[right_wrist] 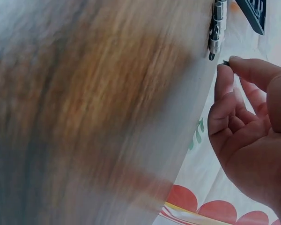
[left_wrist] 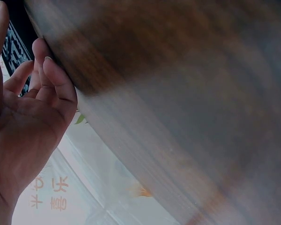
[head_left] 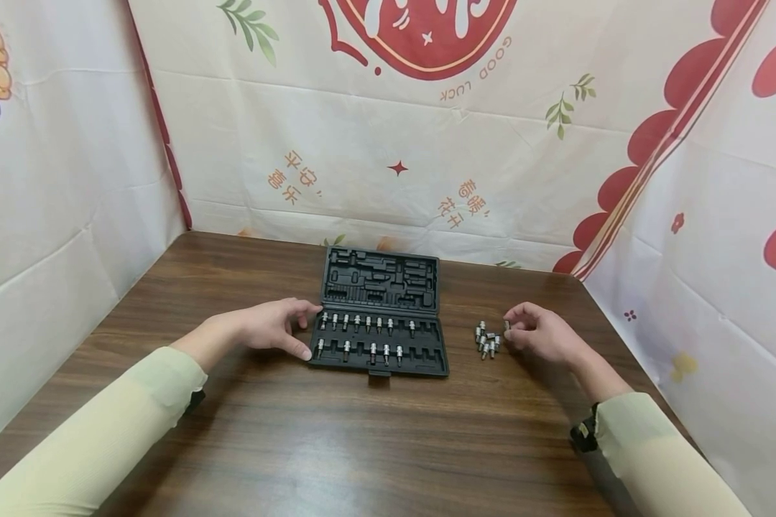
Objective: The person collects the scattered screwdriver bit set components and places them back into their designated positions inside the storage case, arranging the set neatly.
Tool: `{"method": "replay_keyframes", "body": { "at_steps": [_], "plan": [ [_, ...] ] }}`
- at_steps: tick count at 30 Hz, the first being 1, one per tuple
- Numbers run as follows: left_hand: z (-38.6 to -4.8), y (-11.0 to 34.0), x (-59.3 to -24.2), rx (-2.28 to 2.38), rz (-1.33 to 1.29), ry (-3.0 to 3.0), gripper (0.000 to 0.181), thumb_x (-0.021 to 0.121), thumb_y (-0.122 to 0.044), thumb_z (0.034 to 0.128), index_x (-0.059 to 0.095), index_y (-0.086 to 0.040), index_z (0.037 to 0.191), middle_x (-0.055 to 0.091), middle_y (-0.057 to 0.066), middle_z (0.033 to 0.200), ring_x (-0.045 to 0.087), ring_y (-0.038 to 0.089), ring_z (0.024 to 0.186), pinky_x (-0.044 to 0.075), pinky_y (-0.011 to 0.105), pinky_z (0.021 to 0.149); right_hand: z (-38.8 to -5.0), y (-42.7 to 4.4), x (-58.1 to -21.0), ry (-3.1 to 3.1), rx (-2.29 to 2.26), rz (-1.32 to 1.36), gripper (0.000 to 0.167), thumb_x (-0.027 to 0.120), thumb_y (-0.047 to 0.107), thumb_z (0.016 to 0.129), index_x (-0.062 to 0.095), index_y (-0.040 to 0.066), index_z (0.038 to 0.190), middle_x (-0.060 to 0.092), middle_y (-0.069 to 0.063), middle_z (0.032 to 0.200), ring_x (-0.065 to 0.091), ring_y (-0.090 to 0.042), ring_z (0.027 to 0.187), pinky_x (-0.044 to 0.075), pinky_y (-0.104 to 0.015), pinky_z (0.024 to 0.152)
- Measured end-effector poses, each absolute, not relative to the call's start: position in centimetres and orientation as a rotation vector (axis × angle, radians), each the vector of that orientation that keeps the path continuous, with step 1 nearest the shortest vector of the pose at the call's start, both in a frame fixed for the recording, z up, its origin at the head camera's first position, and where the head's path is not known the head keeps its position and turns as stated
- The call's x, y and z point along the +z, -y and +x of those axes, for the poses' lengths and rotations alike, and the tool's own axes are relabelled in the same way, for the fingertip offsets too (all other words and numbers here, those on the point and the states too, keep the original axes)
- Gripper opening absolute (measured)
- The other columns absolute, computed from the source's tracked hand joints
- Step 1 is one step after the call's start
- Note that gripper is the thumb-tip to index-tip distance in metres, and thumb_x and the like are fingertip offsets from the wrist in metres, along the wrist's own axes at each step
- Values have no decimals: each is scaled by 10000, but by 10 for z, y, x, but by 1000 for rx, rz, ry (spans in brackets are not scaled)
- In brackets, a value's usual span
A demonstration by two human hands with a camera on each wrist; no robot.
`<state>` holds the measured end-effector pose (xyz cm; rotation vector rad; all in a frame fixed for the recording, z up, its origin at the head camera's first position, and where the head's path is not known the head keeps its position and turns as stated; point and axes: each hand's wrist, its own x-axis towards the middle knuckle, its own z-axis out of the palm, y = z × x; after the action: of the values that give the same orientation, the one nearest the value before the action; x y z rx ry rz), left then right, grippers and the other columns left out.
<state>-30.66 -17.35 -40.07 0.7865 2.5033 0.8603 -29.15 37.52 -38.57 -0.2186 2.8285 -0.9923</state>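
A printed cloth [head_left: 362,129] hangs behind the brown table [head_left: 375,431], on which a black case [head_left: 380,314] lies open. In its near half, bits sit in two rows, with gaps between some of them. The left hand [head_left: 276,327] is at the left edge of the case, its thumb and fingers spread apart; this seems good for steadying it, and light pressure should be enough. The right hand [head_left: 543,334] pinches one bit [head_left: 507,326] between thumb and forefinger, just beside a small pile [head_left: 485,343] of others, to the right of the case. Only a little dark end of it shows in the right wrist view, so I cannot tell if it is fully off the table. I would lift it straight up first, so the neighbours do not roll, then keep the pinch high, leaving the lower end free for a slot.
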Motion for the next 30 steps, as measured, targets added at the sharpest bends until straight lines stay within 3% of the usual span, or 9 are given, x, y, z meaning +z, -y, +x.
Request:
{"method": "replay_keyframes", "body": {
  "at_steps": [8, 14, 20, 30],
  "plan": [
    [-306, 174, -400, 864, 781, -2500, 963, 934, -385, 897, 450, -13, 1642, 616, 184, 1326, 639, 200, 966, 521, 391, 937, -290, -366, -383, -2799, -1143, -263, 350, 702, 148, 1085, 523, 19, 1357, 736, -190, 1021, 709, -218, 837, 596, -359, 705],
    [-306, 173, -399, 862, 781, -2501, 963, 933, -386, 897, 450, -13, 1642, 615, 181, 1322, 639, 198, 963, 521, 387, 931, -288, -355, -379, -2768, -1260, -263, 392, 708, 148, 1083, 523, 1, 1395, 738, -254, 1159, 774, -287, 915, 637, -396, 780],
    [-306, 174, -399, 858, 782, -2502, 964, 931, -390, 899, 448, -15, 1644, 613, 182, 1324, 639, 200, 972, 522, 388, 932, -289, -342, -374, -2799, -1230, -296, 450, 755, 147, 1043, 542, 2, 1413, 735, -214, 1181, 716, -174, 956, 588, -313, 767],
    [-306, 174, -399, 862, 779, -2502, 971, 936, -392, 892, 449, -16, 1644, 615, 182, 1323, 640, 207, 983, 521, 400, 945, -289, -322, -370, -2771, -1258, -369, 488, 784, 128, 1015, 539, -7, 1415, 732, -187, 1185, 707, -97, 970, 569, -320, 771]
  ]
}}
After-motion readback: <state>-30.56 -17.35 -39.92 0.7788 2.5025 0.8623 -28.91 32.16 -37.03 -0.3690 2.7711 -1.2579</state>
